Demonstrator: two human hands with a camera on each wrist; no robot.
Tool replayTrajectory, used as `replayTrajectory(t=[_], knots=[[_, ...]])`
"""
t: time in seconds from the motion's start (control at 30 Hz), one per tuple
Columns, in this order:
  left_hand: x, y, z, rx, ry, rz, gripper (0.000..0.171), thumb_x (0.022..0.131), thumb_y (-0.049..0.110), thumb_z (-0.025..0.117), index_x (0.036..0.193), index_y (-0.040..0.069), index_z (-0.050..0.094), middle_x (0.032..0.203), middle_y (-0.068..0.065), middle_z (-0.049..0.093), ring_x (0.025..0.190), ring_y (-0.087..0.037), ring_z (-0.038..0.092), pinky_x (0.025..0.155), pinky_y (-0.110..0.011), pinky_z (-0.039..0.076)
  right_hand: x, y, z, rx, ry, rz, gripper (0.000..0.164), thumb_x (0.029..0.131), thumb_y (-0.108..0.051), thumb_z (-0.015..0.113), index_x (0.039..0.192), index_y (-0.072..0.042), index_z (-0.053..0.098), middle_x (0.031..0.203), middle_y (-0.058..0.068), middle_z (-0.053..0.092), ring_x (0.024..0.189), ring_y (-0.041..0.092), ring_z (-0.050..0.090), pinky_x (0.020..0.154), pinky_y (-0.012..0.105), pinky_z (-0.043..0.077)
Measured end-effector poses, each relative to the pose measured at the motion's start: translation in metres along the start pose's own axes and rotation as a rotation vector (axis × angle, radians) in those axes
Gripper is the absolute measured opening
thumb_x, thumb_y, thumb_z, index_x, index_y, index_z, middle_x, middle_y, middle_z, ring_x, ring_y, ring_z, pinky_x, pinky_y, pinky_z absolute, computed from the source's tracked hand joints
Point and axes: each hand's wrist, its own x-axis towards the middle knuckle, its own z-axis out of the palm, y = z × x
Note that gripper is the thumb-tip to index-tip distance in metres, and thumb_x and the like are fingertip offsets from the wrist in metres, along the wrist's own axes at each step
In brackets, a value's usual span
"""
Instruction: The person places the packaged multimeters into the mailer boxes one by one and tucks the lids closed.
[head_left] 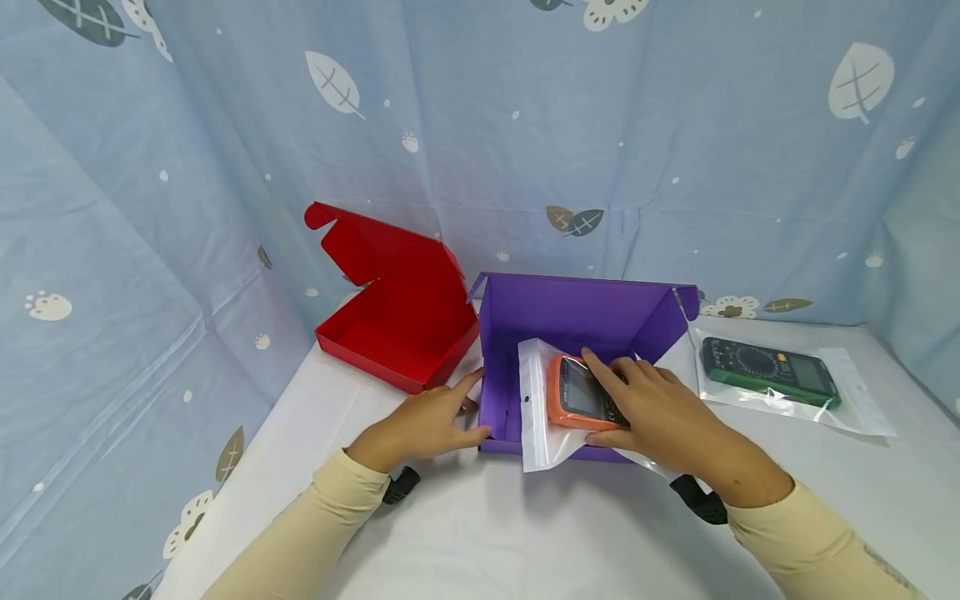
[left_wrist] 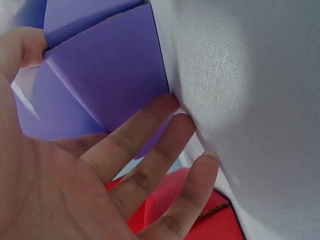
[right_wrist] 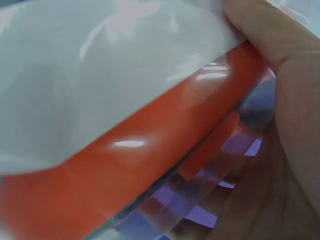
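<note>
My right hand [head_left: 656, 408] grips an orange multimeter [head_left: 570, 392] in a clear, white-edged plastic bag [head_left: 535, 400], held over the open purple box [head_left: 588, 292]. Its thumb is on the near side, with the fingers across the far side. Close up in the right wrist view, the orange casing [right_wrist: 150, 135] shows through the shiny plastic. My left hand [head_left: 427, 421] rests at the purple box's left end. In the left wrist view, its thumb touches the box's edge and its extended fingers [left_wrist: 145, 145] lie along the purple side wall [left_wrist: 110, 65].
An open red box [head_left: 382, 350] stands left of the purple one, its lid raised. To the right lies a green multimeter [head_left: 772, 371] in a clear bag on the white cloth [head_left: 525, 533]. A blue patterned curtain [head_left: 480, 125] hangs behind.
</note>
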Motion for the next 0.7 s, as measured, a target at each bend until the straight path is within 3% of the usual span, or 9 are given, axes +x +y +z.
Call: replayTrajectory(t=[0.4, 0.6, 0.7], knots=[[-0.001, 0.001, 0.000, 0.042, -0.011, 0.007, 0.088, 0.089, 0.051, 0.065, 0.160, 0.019, 0.025, 0.123, 0.005, 0.072, 0.112, -0.021, 0.064, 0.091, -0.041, 0.052, 0.014, -0.004, 0.004, -0.017, 0.012, -0.018, 0.099, 0.080, -0.057, 0.076, 0.155, -0.007, 0.036, 0.119, 0.014, 0.059, 0.107, 0.032, 0.057, 0.091, 0.055, 0.049], [-0.002, 0.003, 0.001, 0.043, -0.016, -0.019, 0.103, 0.081, 0.067, 0.068, 0.161, 0.021, 0.022, 0.125, 0.004, 0.071, 0.115, -0.023, 0.064, 0.094, -0.045, 0.051, 0.016, -0.009, 0.001, -0.021, -0.002, -0.020, 0.100, 0.079, -0.059, 0.076, 0.155, -0.009, 0.035, 0.121, 0.015, 0.060, 0.110, 0.033, 0.058, 0.094, 0.056, 0.049], [-0.001, 0.003, 0.002, 0.047, -0.010, -0.016, 0.107, 0.078, 0.068, 0.071, 0.161, 0.022, 0.021, 0.123, 0.005, 0.072, 0.112, -0.023, 0.064, 0.091, -0.044, 0.051, 0.018, -0.011, 0.000, -0.015, -0.006, -0.028, 0.100, 0.079, -0.059, 0.076, 0.155, -0.009, 0.035, 0.121, 0.015, 0.060, 0.110, 0.032, 0.059, 0.098, 0.056, 0.047]])
